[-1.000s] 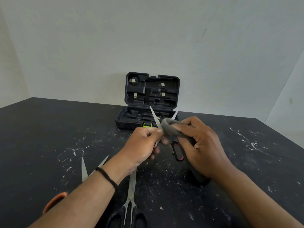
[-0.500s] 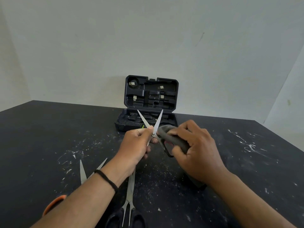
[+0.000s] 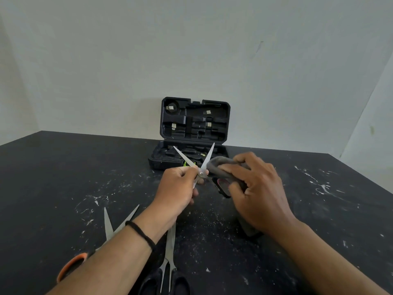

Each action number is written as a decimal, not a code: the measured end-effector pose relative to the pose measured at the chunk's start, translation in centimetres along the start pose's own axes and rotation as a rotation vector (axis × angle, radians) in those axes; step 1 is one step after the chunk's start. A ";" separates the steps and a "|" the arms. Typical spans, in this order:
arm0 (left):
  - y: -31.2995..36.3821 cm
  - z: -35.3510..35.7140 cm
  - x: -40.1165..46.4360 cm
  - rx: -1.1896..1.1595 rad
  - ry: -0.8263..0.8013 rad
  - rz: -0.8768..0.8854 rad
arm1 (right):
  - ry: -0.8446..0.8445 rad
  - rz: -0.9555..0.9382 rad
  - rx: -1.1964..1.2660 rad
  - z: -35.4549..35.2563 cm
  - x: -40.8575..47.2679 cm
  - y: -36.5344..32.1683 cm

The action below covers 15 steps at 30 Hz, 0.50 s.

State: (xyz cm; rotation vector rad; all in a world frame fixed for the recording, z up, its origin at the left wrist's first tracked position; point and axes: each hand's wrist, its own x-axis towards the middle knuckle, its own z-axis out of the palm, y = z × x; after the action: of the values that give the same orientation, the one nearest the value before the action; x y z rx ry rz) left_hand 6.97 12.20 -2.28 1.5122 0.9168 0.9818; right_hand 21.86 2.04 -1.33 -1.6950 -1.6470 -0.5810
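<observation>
A pair of scissors (image 3: pixel 204 165) is held above the black table (image 3: pixel 63 177), blades spread in a V pointing up and away. My left hand (image 3: pixel 178 188) grips it at the pivot and lower blade. My right hand (image 3: pixel 255 188) holds a grey cloth (image 3: pixel 217 167) wrapped over the scissors' handle, whose black and red loop (image 3: pixel 222 185) shows under the fingers. The cloth's tail hangs down behind my right wrist.
An open black tool case (image 3: pixel 194 122) stands at the back middle against the wall. Near the front edge lie orange-handled scissors (image 3: pixel 108 226) with blades apart and black-handled scissors (image 3: pixel 170 252) shut. White flecks and scratches cover the tabletop.
The scissors' blades have spread wider and shifted left. My right hand with the cloth moved from the blade down onto the handle side.
</observation>
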 end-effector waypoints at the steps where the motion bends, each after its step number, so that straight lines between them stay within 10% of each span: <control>1: -0.1 0.1 -0.1 0.002 -0.003 -0.005 | -0.046 -0.058 -0.008 0.3 -0.1 -0.4; 15: -0.3 0.4 0.0 -0.045 0.068 -0.022 | 0.053 0.016 0.008 -0.1 0.1 -0.2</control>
State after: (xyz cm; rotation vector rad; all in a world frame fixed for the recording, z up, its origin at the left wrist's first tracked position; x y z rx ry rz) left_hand 7.30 12.10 -2.58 1.4359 0.9517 1.0367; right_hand 21.73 2.06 -1.15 -1.6718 -1.5949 -0.6060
